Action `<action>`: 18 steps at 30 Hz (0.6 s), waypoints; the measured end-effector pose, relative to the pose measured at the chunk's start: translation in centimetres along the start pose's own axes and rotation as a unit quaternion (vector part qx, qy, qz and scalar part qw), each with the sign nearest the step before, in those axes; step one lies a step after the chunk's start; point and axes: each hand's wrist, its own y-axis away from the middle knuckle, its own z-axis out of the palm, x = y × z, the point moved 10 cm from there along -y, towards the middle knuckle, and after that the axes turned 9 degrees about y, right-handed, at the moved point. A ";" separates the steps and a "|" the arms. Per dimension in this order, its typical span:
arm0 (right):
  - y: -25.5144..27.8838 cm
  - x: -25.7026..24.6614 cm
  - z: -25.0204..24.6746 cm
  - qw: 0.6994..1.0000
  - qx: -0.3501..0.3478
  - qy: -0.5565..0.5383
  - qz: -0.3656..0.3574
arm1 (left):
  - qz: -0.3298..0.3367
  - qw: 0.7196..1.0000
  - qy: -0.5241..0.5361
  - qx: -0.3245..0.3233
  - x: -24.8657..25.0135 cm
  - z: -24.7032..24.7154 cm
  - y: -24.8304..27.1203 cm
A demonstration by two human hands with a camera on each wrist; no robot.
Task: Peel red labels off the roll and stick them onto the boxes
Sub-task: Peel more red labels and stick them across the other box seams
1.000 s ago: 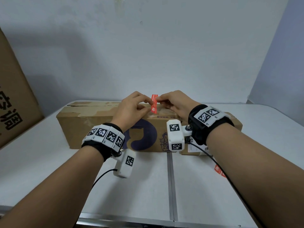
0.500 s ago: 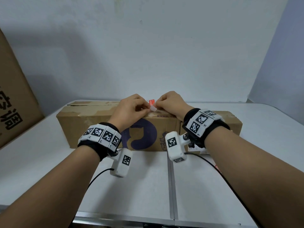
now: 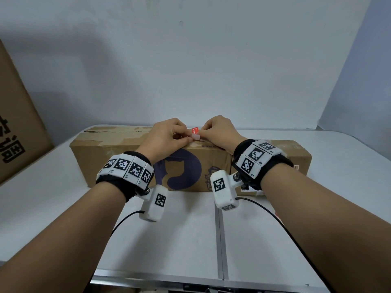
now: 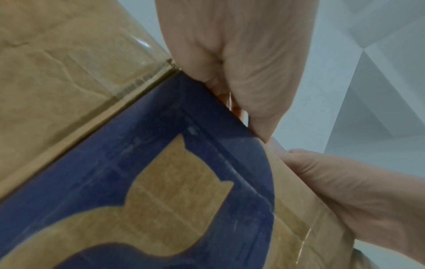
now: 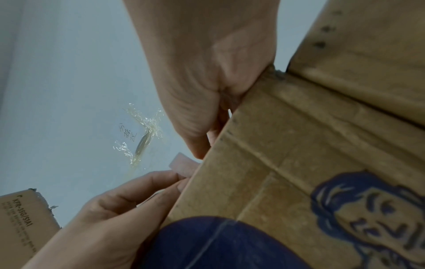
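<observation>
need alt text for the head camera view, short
Two hands, left hand and right hand, pinch a small red label between them above the top edge of a long cardboard box on a white table. A second box sits to its right.

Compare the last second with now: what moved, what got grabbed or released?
The red label went from standing upright between the fingertips to lying low over the top edge of the box with the purple print, its pale end curled toward the camera. Left hand and right hand dropped slightly with it; both keep their grip, nothing released. Boxes and table unchanged.
</observation>
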 end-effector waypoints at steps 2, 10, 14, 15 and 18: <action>0.0 -0.1 0.1 1.000 0.000 0.015 -0.006 | -0.004 1.000 0.005 -0.011 -0.1 0.0 0.0; 0.3 -1.0 0.1 0.996 0.000 0.089 -0.029 | -0.017 0.998 0.006 -0.065 -0.5 0.6 0.2; 0.2 -0.7 -0.4 0.995 0.012 0.102 -0.011 | -0.017 0.998 0.020 -0.061 -0.5 0.6 0.4; 0.1 -0.8 -0.3 0.994 0.005 0.108 -0.010 | -0.016 0.998 0.020 -0.060 -0.5 0.6 0.4; -0.2 -0.9 -0.2 0.993 0.000 0.114 -0.010 | -0.018 0.998 0.024 -0.061 -0.5 0.6 0.4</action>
